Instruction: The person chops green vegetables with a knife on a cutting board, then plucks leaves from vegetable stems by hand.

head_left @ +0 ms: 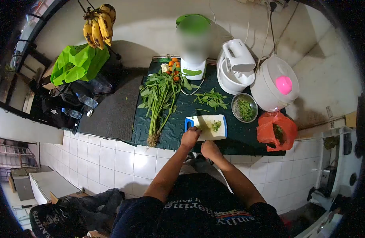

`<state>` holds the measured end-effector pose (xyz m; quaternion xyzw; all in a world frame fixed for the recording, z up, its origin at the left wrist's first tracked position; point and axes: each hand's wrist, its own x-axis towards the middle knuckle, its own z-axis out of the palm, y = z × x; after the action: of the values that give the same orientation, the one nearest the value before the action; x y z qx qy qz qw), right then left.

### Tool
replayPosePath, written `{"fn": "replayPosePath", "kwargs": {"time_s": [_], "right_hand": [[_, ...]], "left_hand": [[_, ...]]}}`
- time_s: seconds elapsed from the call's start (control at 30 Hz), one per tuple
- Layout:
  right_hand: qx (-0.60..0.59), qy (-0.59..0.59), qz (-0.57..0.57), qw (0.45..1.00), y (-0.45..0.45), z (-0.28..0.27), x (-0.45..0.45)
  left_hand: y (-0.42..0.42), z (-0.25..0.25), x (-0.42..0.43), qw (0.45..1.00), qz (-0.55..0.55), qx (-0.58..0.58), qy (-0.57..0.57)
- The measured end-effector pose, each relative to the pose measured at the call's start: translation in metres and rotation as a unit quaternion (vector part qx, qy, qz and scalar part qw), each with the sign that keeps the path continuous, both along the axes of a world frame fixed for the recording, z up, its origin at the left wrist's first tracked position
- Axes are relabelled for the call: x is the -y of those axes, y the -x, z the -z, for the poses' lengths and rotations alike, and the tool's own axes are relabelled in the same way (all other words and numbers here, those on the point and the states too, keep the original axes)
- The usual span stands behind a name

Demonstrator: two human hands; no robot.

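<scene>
A white cutting board with blue ends (220, 135) lies near the front edge of the table, with a small heap of chopped greens (216, 126) on its right half. My left hand (190, 137) rests at the board's lower left, fingers curled together; what they hold is too small to make out. Just below the board's front edge, my right hand (211, 150) is closed round the dark handle of what looks like a knife (209, 162); its blade is hard to see. Loose green leaves (211, 99) lie behind the board. A metal bowl (244, 108) of chopped greens stands to its right.
Left of the board lies a bundle of long-stemmed greens (156, 99). Behind are orange fruits (174, 65), a blender (193, 67), a stand mixer (236, 71) and a white rice cooker (273, 83). A red plastic bag (269, 131) sits front right; bananas (99, 27) hang upper left.
</scene>
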<state>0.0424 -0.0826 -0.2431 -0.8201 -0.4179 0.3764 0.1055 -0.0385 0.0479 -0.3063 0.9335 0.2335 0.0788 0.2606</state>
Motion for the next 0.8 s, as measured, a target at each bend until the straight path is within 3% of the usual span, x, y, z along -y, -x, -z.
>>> {"fn": "replayPosePath", "kwargs": {"time_s": [0.13, 0.2, 0.33, 0.4, 0.5, 0.8], "right_hand": [[0.064, -0.024, 0.015, 0.998, 0.009, 0.036, 0.005], [0.036, -0.035, 0.139, 0.989, 0.009, 0.037, -0.004], [0.063, -0.05, 0.111, 0.991, 0.002, 0.042, -0.007], [0.012, 0.001, 0.1, 0.995, 0.006, 0.045, -0.007], [0.044, 0.006, 0.096, 0.994, 0.024, 0.004, -0.004], [0.028, 0.015, 0.138, 0.99, 0.009, 0.021, -0.018]], "left_hand": [[-0.002, 0.012, -0.005, 0.999, 0.006, 0.033, 0.011], [-0.001, 0.012, -0.007, 1.0, 0.011, 0.019, 0.013], [0.0, 0.001, -0.007, 0.999, 0.004, 0.013, 0.033], [0.0, -0.003, -0.009, 1.0, 0.012, 0.006, 0.026], [0.002, -0.006, -0.009, 1.0, 0.02, -0.001, 0.019], [0.003, 0.005, -0.013, 0.999, 0.015, 0.001, 0.051]]}}
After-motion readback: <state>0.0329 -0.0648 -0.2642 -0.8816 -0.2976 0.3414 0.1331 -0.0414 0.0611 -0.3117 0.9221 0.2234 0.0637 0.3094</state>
